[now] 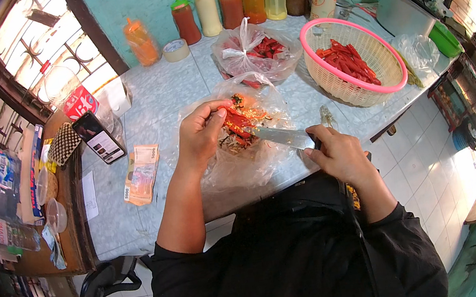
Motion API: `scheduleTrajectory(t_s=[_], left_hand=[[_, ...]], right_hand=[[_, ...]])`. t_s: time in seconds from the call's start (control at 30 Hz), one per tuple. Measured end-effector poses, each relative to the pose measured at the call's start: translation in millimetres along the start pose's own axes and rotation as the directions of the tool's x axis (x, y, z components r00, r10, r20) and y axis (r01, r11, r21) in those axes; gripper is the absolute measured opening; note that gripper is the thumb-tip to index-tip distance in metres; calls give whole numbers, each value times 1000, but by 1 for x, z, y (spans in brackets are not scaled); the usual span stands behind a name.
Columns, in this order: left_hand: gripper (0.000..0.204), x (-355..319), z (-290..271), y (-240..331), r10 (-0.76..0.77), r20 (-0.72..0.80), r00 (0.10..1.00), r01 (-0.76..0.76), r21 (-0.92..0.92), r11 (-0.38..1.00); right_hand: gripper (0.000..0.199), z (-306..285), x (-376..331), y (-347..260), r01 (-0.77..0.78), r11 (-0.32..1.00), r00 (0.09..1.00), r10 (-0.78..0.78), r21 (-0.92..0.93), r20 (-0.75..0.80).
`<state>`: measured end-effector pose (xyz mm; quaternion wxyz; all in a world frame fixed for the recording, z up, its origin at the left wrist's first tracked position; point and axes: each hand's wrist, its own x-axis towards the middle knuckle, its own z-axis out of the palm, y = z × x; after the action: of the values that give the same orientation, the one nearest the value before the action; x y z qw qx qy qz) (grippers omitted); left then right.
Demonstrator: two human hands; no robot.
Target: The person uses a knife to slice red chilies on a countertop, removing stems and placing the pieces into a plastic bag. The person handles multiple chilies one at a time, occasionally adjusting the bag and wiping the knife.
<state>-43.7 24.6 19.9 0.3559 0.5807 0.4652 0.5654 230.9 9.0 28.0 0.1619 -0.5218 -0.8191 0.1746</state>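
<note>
My left hand (202, 130) pinches a split red chili pepper (237, 121), its inside and pale seeds showing. In my right hand (340, 154) is a knife (285, 137), fingers wrapped around its handle. The blade points left, and its tip is at or close to the chili; whether they touch I cannot tell. Beneath both lies a spread clear plastic bag (226, 175) with loose seeds and dark scraps (237, 144) on it. Just behind, a knotted clear bag (227, 55) holds more red chilies. To its right, a pink-rimmed cream basket (323, 83) contains several split red chilies (348, 61).
Banknotes (142, 173) and a propped phone (98, 138) are on the tiled table's left side. Tape (175, 50) and several sauce bottles (230, 2) line the back wall. A large metal pot (403, 12) stands at the back right. The table's front edge runs close to my body.
</note>
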Motion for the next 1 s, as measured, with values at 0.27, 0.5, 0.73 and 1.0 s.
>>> scheduleTrajectory(t_s=[0.27, 0.5, 0.73, 1.0], left_hand=[[18, -1, 0, 9, -148, -15, 989, 145, -118, 982], [16, -3, 4, 11, -174, -77, 982, 147, -273, 951], [15, -3, 4, 1, -101, -71, 992, 86, -184, 979], [16, -4, 3, 8, -209, -6, 978, 203, -198, 959]], right_hand=[[34, -6, 0, -3, -68, 962, 992, 38, 263, 118], [28, -4, 0, -5, -214, 786, 944, 14, 580, 331], [28, 10, -1, 3, -359, 604, 879, -37, 712, 474], [30, 13, -3, 6, -453, 473, 835, -71, 756, 545]])
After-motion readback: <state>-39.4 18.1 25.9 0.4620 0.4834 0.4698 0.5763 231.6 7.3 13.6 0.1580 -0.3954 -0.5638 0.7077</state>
